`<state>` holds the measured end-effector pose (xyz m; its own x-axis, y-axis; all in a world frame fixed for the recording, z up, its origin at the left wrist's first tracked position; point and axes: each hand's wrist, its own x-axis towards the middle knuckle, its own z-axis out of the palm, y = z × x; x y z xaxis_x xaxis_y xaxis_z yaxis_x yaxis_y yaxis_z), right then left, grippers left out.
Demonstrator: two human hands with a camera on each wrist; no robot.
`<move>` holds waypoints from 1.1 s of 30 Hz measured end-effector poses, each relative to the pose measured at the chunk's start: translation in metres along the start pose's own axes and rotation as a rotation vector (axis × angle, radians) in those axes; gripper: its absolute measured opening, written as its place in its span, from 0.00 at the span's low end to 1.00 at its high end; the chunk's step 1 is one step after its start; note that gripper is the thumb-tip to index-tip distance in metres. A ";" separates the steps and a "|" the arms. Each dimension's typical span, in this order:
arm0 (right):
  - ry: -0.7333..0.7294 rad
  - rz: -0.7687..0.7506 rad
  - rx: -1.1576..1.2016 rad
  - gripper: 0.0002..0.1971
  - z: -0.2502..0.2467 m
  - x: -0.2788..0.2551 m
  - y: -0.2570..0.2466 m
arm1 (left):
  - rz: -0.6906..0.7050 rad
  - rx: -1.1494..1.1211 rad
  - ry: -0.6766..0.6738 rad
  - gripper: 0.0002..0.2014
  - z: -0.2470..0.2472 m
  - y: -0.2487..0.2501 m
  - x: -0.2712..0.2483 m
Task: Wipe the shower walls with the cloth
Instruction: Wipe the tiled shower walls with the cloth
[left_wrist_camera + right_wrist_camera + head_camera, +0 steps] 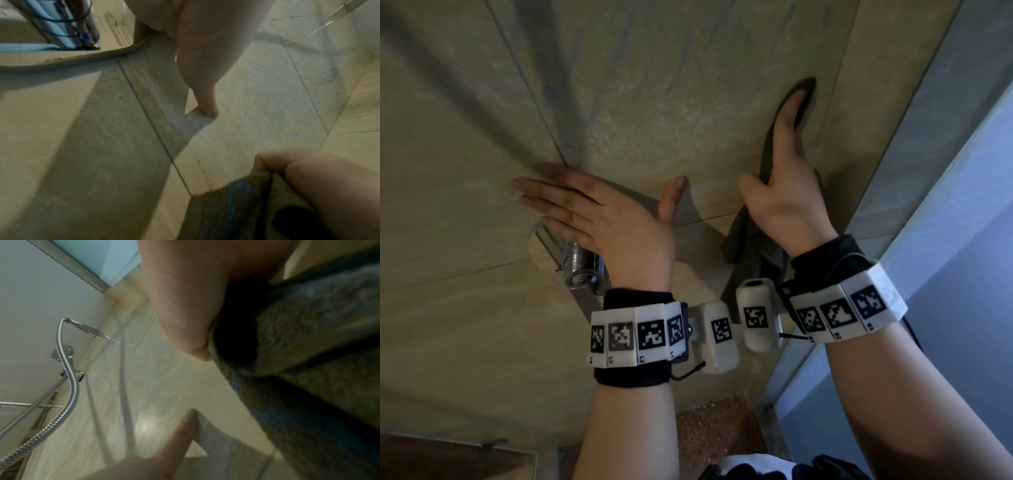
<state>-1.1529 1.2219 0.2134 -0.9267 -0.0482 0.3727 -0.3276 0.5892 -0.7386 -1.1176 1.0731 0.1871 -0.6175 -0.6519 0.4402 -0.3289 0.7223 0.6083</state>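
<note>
The beige tiled shower wall point(654, 85) fills the head view. My right hand point(784, 144) lies flat on it at the right, fingers straight and pointing up, and presses a dark grey cloth point(753, 250) against the tiles. The thumb is spread beside the cloth's left edge. The rest of the cloth point(308, 386) hangs below the palm, and its blue-edged hem point(236, 203) shows in the left wrist view. My left hand point(599, 192) rests flat on the wall to the left with straight fingers. Its thumb point(205, 100) touches the tile, and it holds nothing.
A chrome tap point(582, 263) juts from the wall just under my left hand. A shower hose point(69, 386) and hand shower point(88, 328) hang on the wall further along. A frosted glass panel point(945, 205) borders the wall at the right. Brown speckled floor point(715, 428) lies below.
</note>
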 end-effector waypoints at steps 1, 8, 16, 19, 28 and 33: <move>-0.005 0.019 -0.007 0.48 0.001 -0.002 0.002 | 0.002 0.000 0.003 0.70 0.000 0.000 0.000; -0.057 0.151 -0.005 0.49 0.012 -0.011 0.009 | -0.002 -0.014 -0.011 0.71 0.002 -0.002 0.003; 0.058 -0.093 0.027 0.45 -0.006 0.004 -0.007 | -0.010 -0.005 -0.023 0.71 0.003 -0.002 0.003; 0.090 0.032 0.043 0.46 -0.001 -0.003 0.001 | -0.015 0.001 -0.010 0.70 0.002 -0.001 0.002; -0.023 -0.053 0.012 0.47 -0.001 0.003 -0.015 | -0.004 0.001 0.011 0.70 0.001 0.001 0.001; 0.026 0.096 -0.019 0.48 0.005 -0.007 -0.002 | -0.010 0.030 0.027 0.70 0.002 0.001 0.001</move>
<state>-1.1469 1.2173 0.2098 -0.9484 0.0302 0.3156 -0.2340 0.6050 -0.7611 -1.1196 1.0738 0.1870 -0.5943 -0.6652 0.4520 -0.3565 0.7217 0.5934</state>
